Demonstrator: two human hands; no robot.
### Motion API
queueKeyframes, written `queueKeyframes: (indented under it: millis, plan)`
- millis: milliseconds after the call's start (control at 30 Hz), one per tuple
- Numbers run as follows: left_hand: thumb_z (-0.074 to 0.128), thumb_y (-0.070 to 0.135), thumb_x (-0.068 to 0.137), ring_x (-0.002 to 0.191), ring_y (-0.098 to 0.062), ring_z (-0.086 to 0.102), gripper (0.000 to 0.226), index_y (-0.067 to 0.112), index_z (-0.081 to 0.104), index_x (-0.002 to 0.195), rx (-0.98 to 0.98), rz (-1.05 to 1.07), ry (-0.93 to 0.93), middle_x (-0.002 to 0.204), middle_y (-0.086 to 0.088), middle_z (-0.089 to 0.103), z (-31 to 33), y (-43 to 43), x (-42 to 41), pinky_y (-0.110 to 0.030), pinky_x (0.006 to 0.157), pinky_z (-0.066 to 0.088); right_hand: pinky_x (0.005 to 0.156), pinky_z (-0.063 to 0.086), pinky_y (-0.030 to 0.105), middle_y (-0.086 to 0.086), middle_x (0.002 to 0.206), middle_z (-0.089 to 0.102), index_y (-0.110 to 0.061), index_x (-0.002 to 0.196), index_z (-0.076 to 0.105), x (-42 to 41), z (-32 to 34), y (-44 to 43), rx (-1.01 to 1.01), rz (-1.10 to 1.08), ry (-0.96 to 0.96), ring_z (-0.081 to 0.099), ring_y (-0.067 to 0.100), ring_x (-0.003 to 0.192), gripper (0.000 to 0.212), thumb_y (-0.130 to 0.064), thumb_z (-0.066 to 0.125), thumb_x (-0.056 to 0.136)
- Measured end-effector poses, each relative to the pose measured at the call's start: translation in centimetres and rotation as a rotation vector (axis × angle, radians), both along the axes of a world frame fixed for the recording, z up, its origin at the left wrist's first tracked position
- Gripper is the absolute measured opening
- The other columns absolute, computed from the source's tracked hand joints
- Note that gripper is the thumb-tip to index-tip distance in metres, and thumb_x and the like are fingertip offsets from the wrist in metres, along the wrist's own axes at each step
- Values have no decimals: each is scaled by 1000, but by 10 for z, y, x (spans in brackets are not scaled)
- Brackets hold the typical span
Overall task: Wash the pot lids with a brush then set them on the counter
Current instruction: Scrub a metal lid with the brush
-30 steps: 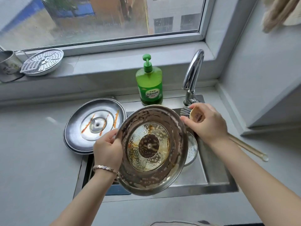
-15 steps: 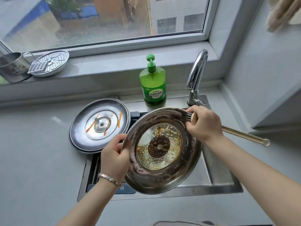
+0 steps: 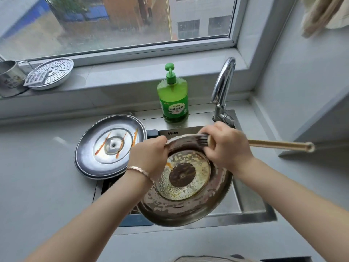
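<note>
Suds and brown grease coat the underside of the round steel pot lid with a glass centre point(image 3: 188, 210), which we hold tilted above the rectangular steel sink point(image 3: 251, 210), its near rim low and facing us. A dark blue object, which we cannot identify, lies in the sink's near left corner. Our left grip point(image 3: 149, 157), a rose-gold bracelet point(image 3: 140, 172) at its wrist, is clenched on the lid's upper left rim. Our right grip point(image 3: 226, 148) is clenched round the long wooden-handled brush point(image 3: 279, 145) close to its head; the dark bristles point(image 3: 203, 138) press on the lid's far rim, and the handle juts out to the right.

Left of the sink, on the grey tabletop point(image 3: 37, 186), lies a second round steel lid streaked with orange sauce point(image 3: 105, 157), its right edge overhanging the basin. Behind the sink stand a green pump bottle of dish soap point(image 3: 172, 99) and, to its right, a curved chrome tap point(image 3: 223, 82). Farther back on the windowsill point(image 3: 132, 72) we see a perforated round steel steamer plate point(image 3: 51, 72) beside a metal mug point(image 3: 9, 80) at the left.
</note>
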State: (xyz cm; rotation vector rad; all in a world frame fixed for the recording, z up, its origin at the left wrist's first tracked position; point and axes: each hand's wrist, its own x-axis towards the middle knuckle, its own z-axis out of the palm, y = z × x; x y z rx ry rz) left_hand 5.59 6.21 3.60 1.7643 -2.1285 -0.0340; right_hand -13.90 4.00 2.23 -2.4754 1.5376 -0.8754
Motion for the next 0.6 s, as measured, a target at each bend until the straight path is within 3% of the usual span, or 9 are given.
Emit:
queueKeyframes:
  millis: [100, 133, 267, 367, 467, 533, 600]
  plan:
    - [45, 26, 88, 45, -23, 40, 36, 3, 56, 62, -66, 112, 104, 52, -10, 55, -2, 2, 12, -21, 43, 20, 56, 37, 25, 0, 70, 55, -15, 94, 67, -23, -17, -4, 330, -277, -65, 57, 27, 69, 18, -19, 65, 76]
    - [50, 24, 84, 40, -23, 39, 33, 4, 54, 58, -79, 93, 88, 48, -9, 53, 1, 2, 13, -19, 43, 16, 58, 37, 26, 0, 71, 55, -15, 95, 67, -24, -20, -4, 346, -284, -76, 58, 28, 72, 20, -22, 64, 77]
    - [63, 16, 71, 29, -21, 41, 24, 9, 51, 52, -82, -48, -100, 39, -1, 46, -1, -1, 2, -10, 42, 6, 51, 38, 16, 1, 65, 62, -14, 82, 70, 11, 3, -3, -43, -20, -56, 57, 20, 52, 20, -21, 61, 66]
    - [61, 18, 75, 31, -18, 34, 27, 10, 48, 52, -114, -42, -57, 40, -1, 46, -7, -2, 5, -9, 42, 7, 49, 38, 16, 0, 63, 60, -14, 79, 70, 19, 5, -7, -115, -12, -83, 54, 18, 49, 18, -16, 62, 63]
    - [56, 18, 81, 38, -18, 29, 33, 16, 38, 54, -141, 61, 131, 42, -5, 47, -12, 5, 18, -16, 42, 22, 54, 44, 22, -5, 67, 55, -18, 84, 69, -3, -19, -6, 137, -252, -193, 54, 19, 59, 12, -22, 61, 76]
    - [52, 19, 83, 37, -22, 32, 32, 16, 39, 54, -160, 95, 142, 43, -6, 49, -13, 8, 21, -22, 44, 30, 59, 38, 26, -5, 72, 56, -20, 91, 67, -11, -34, -6, 358, -356, -170, 55, 20, 68, 13, -24, 65, 79]
    - [46, 23, 82, 33, -23, 40, 32, 11, 47, 53, -203, 45, 33, 42, -4, 49, -15, 8, 20, -13, 41, 17, 60, 34, 26, -3, 72, 57, -19, 92, 67, -7, -33, -7, 316, -330, -134, 55, 21, 68, 14, -22, 64, 79]
